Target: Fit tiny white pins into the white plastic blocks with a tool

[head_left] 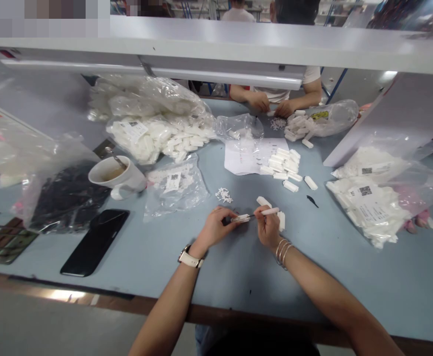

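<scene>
Both hands meet mid-table, left hand (214, 228) and right hand (269, 228) pinching white pieces (255, 214).

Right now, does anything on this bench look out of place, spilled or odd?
A mug of brownish drink with a spoon in it and a black phone sit among the bags of white parts. A small dark piece lies alone on the table. Nothing looks spilled. Both hands, left hand and right hand, pinch small white pieces.
</scene>
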### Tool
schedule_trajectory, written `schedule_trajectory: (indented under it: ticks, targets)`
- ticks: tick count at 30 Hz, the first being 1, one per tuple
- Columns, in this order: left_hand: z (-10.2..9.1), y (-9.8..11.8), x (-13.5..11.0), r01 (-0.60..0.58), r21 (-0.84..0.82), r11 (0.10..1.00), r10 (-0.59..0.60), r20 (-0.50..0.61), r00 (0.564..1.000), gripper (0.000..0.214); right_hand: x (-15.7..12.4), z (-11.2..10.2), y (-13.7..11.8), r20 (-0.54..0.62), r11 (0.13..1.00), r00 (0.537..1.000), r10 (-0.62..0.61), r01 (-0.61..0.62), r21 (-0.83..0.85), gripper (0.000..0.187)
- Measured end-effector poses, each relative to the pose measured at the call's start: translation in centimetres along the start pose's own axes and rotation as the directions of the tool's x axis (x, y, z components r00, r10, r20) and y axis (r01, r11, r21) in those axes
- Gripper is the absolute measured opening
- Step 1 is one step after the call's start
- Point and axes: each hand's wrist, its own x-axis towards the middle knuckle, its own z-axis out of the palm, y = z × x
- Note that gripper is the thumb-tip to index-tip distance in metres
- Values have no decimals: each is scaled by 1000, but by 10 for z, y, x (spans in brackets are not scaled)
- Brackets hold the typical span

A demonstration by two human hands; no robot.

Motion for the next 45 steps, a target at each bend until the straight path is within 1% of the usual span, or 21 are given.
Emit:
schedule_trajectory:
  ticks: [7,13,24,27,31,37,41,45]
  targets:
    - [1,0,-1,7,3,1000,-7,-11,1000,15,-1,2,3,-18,999,1000,-10,11,46,40]
    - [-1,2,0,4,6,1000,-4,-4,1000,10,0,3,2,-27,1000,999,-29,29,2,42]
    - [-1,3,0,9,7,1000,-9,-4,1000,9,3,3,0,-21,996,996,-88,88,3,35]
    - [-1,2,0,11,3,1000,-11,1,1000,9,4,4,-2,-21,996,996,-87,87,-25,34]
    - [1,0,0,-3,7,1000,3,-22,1000,10,6,5,-4,0,992,996,-90,90,-86,34]
    - [1,0,-1,-11,15,1000,12,-28,1000,9,6,6,-5,11,989,994,-107,108,-104,32]
    - [0,1,0,-1,8,1000,1,-22,1000,9,5,5,-4,2,986,990,-143,143,-83,31]
    - [1,1,0,0,1,1000,0,-20,1000,9,4,5,-2,17,991,992,-125,126,-48,32]
